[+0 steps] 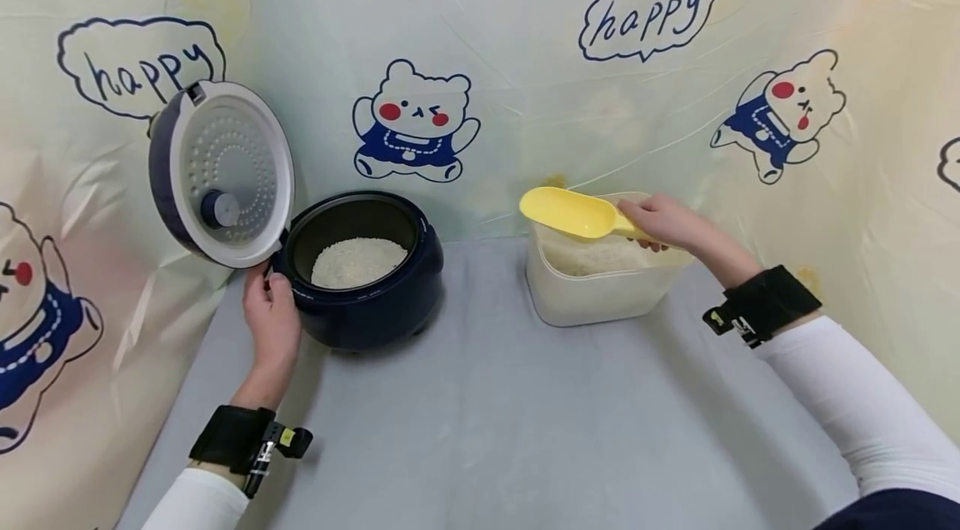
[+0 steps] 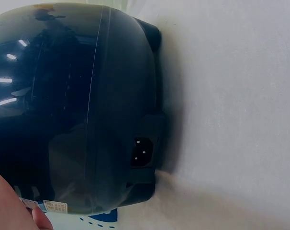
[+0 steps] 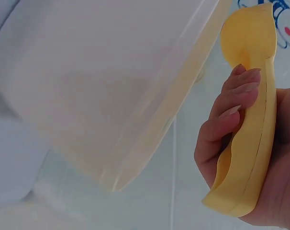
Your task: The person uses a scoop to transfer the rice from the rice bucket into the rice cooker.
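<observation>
Beside the rice cooker (image 1: pixel 375 317), head view: the left hand (image 1: pixel 273 322) is reaching up to the hinge, just under the raised lid (image 1: pixel 236 126), fingers partly hidden; cannot tell whether it is gripping. The lid is leaning open on the cooker's left. White rice (image 1: pixel 358 265) is lying inside the cooker. Well to the cooker's right, a white bin (image 1: pixel 600 298) is standing on the grey surface (image 1: pixel 480 430), holding loose grain (image 1: pixel 588 262). The right hand (image 1: pixel 667 222) is gripping a yellow scoop (image 1: pixel 573 213), whose bowl is hovering over the bin's rim. Behind the cooker, a bear-print cloth (image 1: pixel 510 22) is hanging.

Left wrist view: the cooker's glossy side is filling much of the frame, a power socket (image 2: pixel 143 152) showing; part of the left hand is appearing near a small label (image 2: pixel 55 206), grip unclear.

Right wrist view: curled fingers are wrapping the scoop's handle, near the bin's wall.
</observation>
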The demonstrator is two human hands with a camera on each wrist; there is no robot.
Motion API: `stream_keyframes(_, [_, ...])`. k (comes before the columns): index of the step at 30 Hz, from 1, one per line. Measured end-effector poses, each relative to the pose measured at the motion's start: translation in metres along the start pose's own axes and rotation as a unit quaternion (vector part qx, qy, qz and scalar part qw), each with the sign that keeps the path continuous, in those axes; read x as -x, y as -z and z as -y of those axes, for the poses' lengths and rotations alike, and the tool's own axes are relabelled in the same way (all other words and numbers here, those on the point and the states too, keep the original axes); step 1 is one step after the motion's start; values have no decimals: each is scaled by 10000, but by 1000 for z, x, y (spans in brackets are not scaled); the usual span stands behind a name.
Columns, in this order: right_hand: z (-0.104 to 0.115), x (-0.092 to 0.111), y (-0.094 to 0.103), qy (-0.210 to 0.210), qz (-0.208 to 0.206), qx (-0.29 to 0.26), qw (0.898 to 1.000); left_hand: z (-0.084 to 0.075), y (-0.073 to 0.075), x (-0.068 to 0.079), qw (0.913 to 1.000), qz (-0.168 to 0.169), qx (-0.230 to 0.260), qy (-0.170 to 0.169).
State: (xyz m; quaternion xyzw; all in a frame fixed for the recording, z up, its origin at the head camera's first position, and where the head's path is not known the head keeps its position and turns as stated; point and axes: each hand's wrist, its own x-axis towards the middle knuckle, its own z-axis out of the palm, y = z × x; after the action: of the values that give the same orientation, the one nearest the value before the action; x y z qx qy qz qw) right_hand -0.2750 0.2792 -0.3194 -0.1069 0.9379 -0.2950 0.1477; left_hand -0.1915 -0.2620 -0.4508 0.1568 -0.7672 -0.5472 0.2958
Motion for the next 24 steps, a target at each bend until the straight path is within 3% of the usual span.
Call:
stream_keyframes(8, [-32,14,20,-290,-64,725,9969,-1,2,1,10000,-4,-43,-65])
stream_keyframes(13, [-41,19,26,-505,-234,1497,9872,-1,1,2,10000,7,-59,-65])
stream_keyframes(16, [-41,20,27,-484,-499,2209,9728,-1,1,2,9999,-4,-65,-78])
stream_keyframes(20, [-36,17,25,-393,-837,3157,9444,0,1,3,9999,-36,-48,-117])
stream_keyframes(24, [-31,15,18,-339,-843,3834,9191,0,0,2,9998,-48,-80,-160])
